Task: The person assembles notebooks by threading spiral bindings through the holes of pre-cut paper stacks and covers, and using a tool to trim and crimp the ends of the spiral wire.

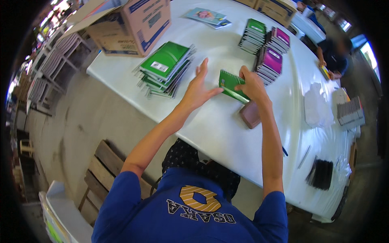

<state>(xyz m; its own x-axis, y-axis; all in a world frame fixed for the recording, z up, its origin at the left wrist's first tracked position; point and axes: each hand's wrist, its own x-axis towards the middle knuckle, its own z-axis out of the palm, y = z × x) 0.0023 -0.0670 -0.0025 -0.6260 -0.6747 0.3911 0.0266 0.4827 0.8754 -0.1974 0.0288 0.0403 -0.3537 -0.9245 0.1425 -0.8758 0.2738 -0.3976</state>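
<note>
A small green spiral notebook [231, 84] is held over the white table by my right hand [252, 86], fingers on its far edge and thumb across the cover. My left hand [197, 90] is open with its fingers stretched, the thumb reaching toward the notebook's left corner; whether it touches cannot be told. Left of that hand lies an uneven stack of larger green spiral notebooks [165, 60]. Beyond my right hand stand piles of small notebooks, one green [256, 26] and others purple [272, 58]. A brown pouch-like item [250, 114] lies under my right wrist.
An open cardboard box [137, 28] stands at the table's far left, with flat booklets [206, 16] nearby. At right are a white plastic bundle [317, 106], black wire combs [320, 174] and upright spiral notebooks [350, 113]. Another person [336, 54] works at the far right. A wooden chair [101, 170] stands left.
</note>
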